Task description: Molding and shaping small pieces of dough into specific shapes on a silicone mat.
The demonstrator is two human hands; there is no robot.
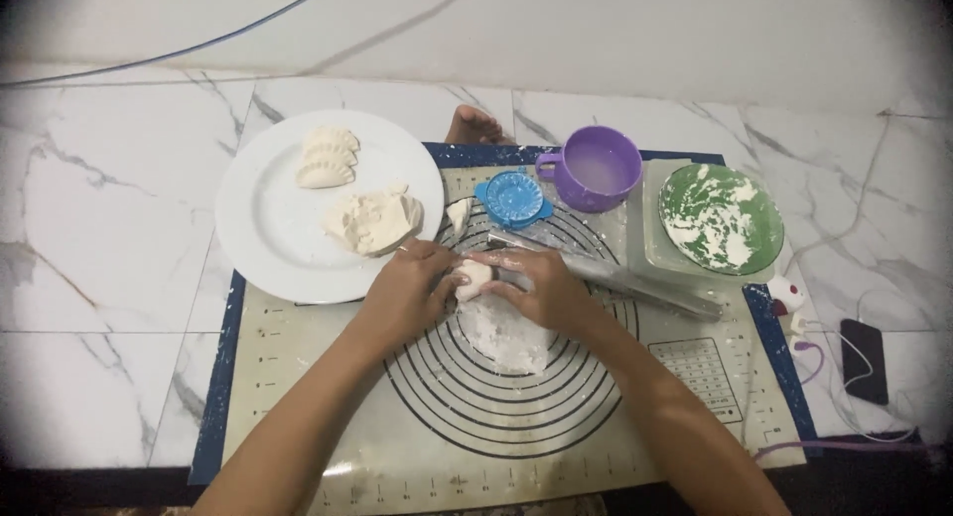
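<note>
Dough ball [474, 276] pinched between left hand [409, 283] and right hand [541, 286] above floured patch [508, 335], shaping step; next likely pressing it flat there.

Small pale dough ball [473, 277], rounded and floury, pinched above the mat's rings; a floured patch lies just beneath.

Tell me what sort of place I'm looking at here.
Probably a home floor used for making dumplings: a baking mat lies on marble tiles, with a plate of dough and both hands shaping a dough piece.
</note>
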